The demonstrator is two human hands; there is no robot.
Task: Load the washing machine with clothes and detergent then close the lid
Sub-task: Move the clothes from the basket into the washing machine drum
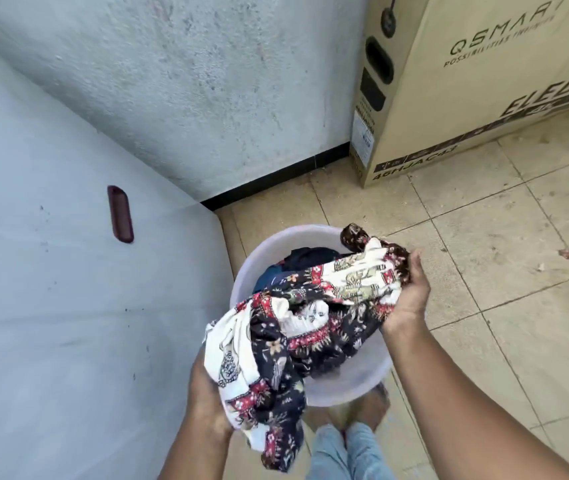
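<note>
Gathering: the person is lifting 1 bundle of patterned cloth [314,320] out of a pale round basin [265,247] that is standing on the tiled floor [484,254].
Left hand [207,386]: it is cupping the lower end of the bundle from beneath, fingers hidden under the fabric and closed on it, probably so the loose tail is not dragging.
Right hand [411,289]: it is clamping the upper end, thumb over the print, spreading the load across 2 grips.
Remaining clothes: darker garments [297,261] are lying deeper in the basin, behind the bundle.
Washing machine: the covered white bulk [51,271] at the left, just beside the basin, is likely the machine; its lid is looking closed, with a dark handle [120,214] on top.
Detergent: none is showing.
Backdrop: a cardboard box [484,91] is standing against the wall.
Progress: loading is barely beginning; the lid is needing opening first.
</note>
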